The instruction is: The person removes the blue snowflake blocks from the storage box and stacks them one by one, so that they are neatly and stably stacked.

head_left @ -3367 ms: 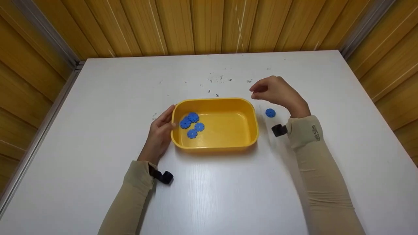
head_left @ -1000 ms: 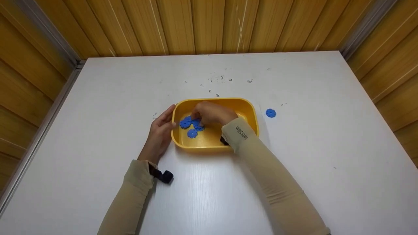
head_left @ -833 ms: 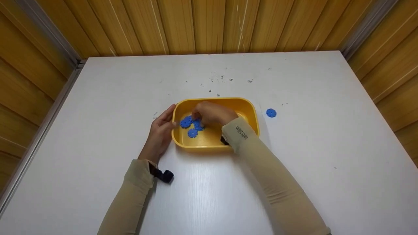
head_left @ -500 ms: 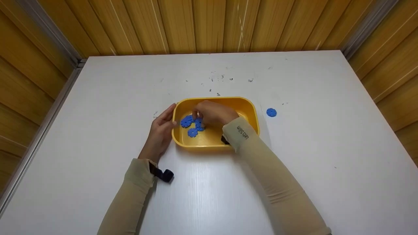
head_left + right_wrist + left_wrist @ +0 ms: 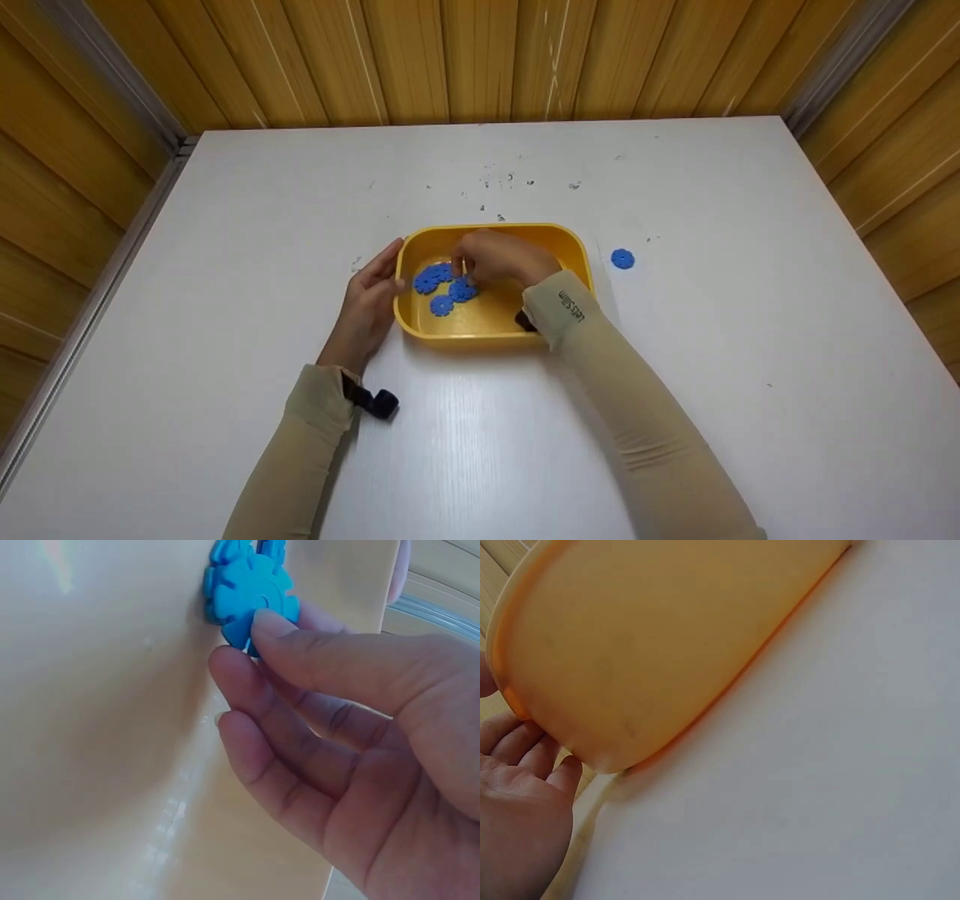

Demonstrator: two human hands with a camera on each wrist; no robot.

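Note:
A yellow plastic tub (image 5: 517, 315) stands on the white table. My left hand (image 5: 365, 307) holds its left end, thumb over the rim and fingers against the outer wall, as the left wrist view also shows. Inside the tub, my right hand (image 5: 502, 259) pinches a blue notched interlocking disc (image 5: 251, 585) between thumb and fingers. In the right wrist view, more blue disc edges show right behind the pinched one. Several other blue discs (image 5: 426, 282) lie at the tub's left end, some overlapping. A single one (image 5: 442, 305) lies nearer its front wall.
One loose blue disc (image 5: 622, 259) lies on the white table (image 5: 465, 450) right of the tub. Small dark marks dot the tabletop behind the tub. Wood-patterned panels (image 5: 480, 60) stand along the back and sides.
My right hand came from above the table at the right into the tub. It now pinches a disc and has shifted slightly right with it. The left hand stays on the tub.

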